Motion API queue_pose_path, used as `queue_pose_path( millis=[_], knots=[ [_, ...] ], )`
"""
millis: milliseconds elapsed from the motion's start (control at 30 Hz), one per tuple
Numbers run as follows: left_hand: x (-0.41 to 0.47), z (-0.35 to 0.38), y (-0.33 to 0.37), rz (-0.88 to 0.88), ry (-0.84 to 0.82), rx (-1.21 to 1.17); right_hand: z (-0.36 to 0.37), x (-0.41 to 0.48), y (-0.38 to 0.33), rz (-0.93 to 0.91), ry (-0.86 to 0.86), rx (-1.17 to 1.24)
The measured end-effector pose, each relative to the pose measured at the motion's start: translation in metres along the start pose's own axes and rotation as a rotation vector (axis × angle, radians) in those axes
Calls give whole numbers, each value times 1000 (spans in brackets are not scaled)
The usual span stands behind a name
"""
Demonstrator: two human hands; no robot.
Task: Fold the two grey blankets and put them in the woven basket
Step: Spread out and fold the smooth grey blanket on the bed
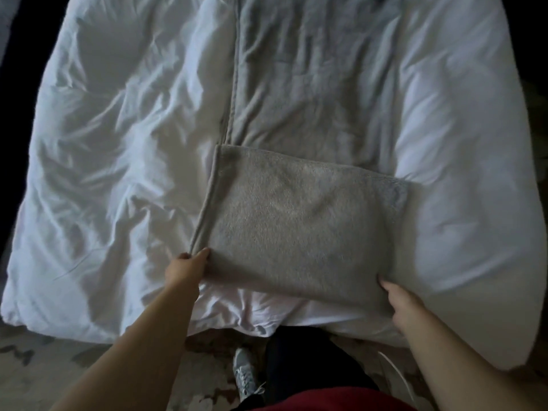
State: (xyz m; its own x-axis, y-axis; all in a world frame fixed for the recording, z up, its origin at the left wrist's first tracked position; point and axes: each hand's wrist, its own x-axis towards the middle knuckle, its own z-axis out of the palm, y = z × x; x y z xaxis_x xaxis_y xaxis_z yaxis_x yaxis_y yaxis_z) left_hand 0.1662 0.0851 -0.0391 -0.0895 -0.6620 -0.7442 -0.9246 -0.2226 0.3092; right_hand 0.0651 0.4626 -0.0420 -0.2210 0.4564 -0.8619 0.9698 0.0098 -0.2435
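A grey fleece blanket point(299, 221) lies on the white duvet, its near part doubled back over the long strip point(311, 84) that runs up the middle of the bed. My left hand point(186, 266) grips the near left corner of the folded part, thumb on top. At the near right corner my right hand point(400, 304) holds the fold, with its fingers tucked under the cloth. Whether the strip beyond the fold is the same blanket or a second one, I cannot tell. No woven basket shows in the head view.
The white duvet point(112, 149) covers the bed and hangs over its near edge. Patterned floor point(35, 360) lies below the bed. My shoe point(244, 372) and dark trouser leg stand right against the bed. Dark room lies on both sides.
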Motion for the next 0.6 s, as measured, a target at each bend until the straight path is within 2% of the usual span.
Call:
queue_pose_path(
  millis=[100,200,300,533,600],
  knots=[
    [-2,-5,-4,22,-4,-20,-10,-7,15,98,-103,87],
    [-2,-9,-4,-7,-61,-136,-18,-8,18,40,-147,218],
    [2,-13,-10,-29,-121,-185,-23,-10,19,-8,-158,230],
    [3,-23,-19,84,-190,-144,-30,-5,26,41,-290,294],
    [3,-24,-18,94,-226,-257,-37,-3,23,14,-272,407]
  ],
)
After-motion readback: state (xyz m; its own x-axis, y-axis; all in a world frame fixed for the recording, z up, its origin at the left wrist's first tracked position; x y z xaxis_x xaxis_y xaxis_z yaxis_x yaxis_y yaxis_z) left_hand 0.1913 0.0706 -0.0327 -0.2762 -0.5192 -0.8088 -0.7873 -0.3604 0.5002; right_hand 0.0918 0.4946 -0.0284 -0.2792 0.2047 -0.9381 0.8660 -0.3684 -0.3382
